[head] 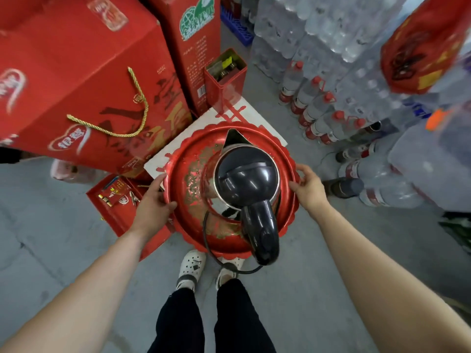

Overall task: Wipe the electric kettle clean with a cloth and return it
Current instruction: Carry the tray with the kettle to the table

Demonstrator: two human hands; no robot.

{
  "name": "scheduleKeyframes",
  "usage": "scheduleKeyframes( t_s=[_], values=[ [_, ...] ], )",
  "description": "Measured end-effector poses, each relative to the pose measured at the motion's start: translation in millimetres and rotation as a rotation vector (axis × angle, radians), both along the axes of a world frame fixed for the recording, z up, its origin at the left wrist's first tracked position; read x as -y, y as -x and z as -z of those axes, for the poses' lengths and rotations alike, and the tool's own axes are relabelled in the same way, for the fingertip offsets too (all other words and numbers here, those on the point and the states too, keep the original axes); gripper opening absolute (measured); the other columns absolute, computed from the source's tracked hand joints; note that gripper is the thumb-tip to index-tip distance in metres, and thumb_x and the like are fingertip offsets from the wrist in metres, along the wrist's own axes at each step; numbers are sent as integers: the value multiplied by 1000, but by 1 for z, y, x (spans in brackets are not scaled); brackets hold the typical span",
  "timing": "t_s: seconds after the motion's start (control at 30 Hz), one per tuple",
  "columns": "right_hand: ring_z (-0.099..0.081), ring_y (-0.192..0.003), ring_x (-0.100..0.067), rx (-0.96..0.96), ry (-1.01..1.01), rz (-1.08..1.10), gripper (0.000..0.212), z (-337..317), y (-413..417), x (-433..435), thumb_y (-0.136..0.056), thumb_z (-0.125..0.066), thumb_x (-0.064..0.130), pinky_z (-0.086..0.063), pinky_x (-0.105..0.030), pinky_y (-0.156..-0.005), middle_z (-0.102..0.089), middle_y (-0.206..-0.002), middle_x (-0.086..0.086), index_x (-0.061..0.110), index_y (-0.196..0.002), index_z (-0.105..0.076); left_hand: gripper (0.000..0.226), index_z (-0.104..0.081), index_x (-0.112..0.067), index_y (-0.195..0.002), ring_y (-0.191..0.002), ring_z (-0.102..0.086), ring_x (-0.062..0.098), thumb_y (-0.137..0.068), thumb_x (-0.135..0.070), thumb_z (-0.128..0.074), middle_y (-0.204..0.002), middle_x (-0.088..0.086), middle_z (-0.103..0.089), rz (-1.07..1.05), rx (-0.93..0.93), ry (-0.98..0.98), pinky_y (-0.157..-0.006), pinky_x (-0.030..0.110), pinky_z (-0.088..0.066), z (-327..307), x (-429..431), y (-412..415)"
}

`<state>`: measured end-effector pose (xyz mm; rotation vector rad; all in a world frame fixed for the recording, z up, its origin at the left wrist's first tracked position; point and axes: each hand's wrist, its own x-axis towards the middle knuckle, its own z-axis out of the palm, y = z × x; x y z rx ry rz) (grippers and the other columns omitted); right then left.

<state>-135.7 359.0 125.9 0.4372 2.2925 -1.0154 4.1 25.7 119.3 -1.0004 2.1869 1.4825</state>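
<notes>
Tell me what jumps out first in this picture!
A big round red tray fills the middle, with a black-lidded kettle standing on it. The left hand and right hand grip its rim on either side. Tall red gift boxes stand at the upper left.

You're in a shop stockroom; shrink-wrapped packs of water bottles point(318, 34) stacked high; red gift boxes point(84, 80) piled alongside; bare concrete floor point(293, 289) underfoot.

Kettle point(244, 189) seen from above — body mostly, base wholly hidden under lid point(248, 169) and handle point(262, 230). Left hand point(153, 202), right hand point(309, 186): fingertips partly hidden at tray point(183, 159) rim. Red bag point(428, 44) top right — blurred, cropped.
</notes>
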Motion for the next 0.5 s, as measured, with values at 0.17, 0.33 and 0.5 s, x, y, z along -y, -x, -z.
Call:
scheduleKeyframes(
  t_s=[0.17,0.33,0.5],
  values=[
    [-72,-79,-25,-89,-21,191,41,-52,-72,-34,-95,-61,9,-61,-34,-71,-72,-96,-11,24,-133,-56,79,-35,-35,-148,-63,-67,30,-87,7,-63,-76,14,-62,144,-28,-42,-68,52,-59,-45,-13,-9],
    [-58,-65,-7,-209,-85,402,41,-91,-161,-63,-89,-63,3,-52,-22,-70,-64,-77,3,18,-127,-64,79,-36,-32,-149,-88,-64,39,-85,1,-68,-97,12,-58,359,-50,24,-90,54,-54,-92,-35,-17],
    [-64,-80,-20,-237,-93,633,42,-123,-254,-95,-85,-67,5,-56,-40,-91,-72,-88,-11,21,-124,-68,81,-36,-27,-150,-73,-59,26,-82,4,-68,-76,4,-55,596,-104,21,-83,51,-57,-127,-73,-31]
  ],
)
